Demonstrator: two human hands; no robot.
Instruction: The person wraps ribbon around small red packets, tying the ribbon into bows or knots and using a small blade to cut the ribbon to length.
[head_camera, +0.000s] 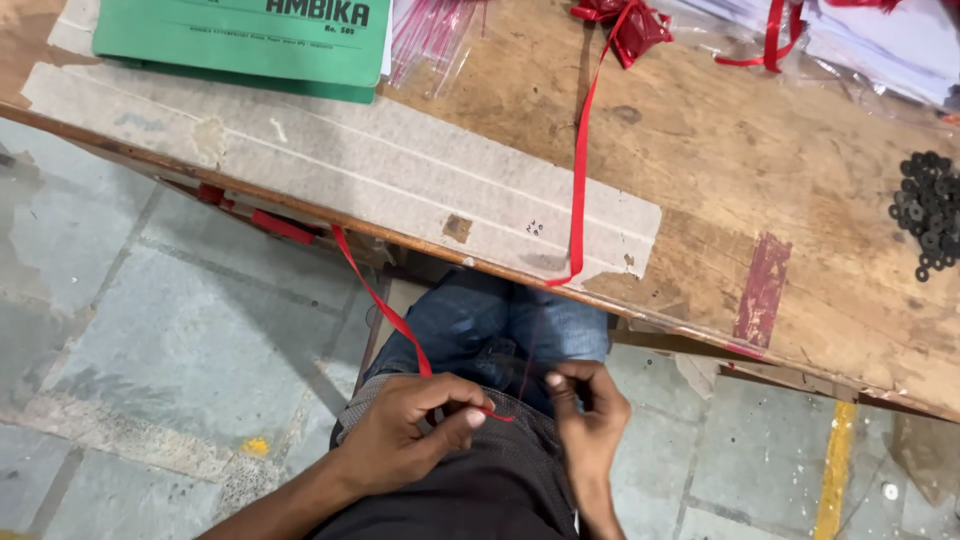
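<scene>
Red ribbon (385, 305) | left hand (405, 435) fingers pinched on it | right hand (590, 420) fingers curled together, holding nothing visible | below table edge (400, 235)

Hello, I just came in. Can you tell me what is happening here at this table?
A person sits at the edge of a worn wooden table, hands down over the lap. The left hand pinches a thin red ribbon between thumb and fingers; that strip runs up toward the underside of the table edge. The right hand is close beside it, fingers curled at the ribbon's end. Another red ribbon strip hangs over the table edge. On the table lie a green booklet and a heap of small black rings.
</scene>
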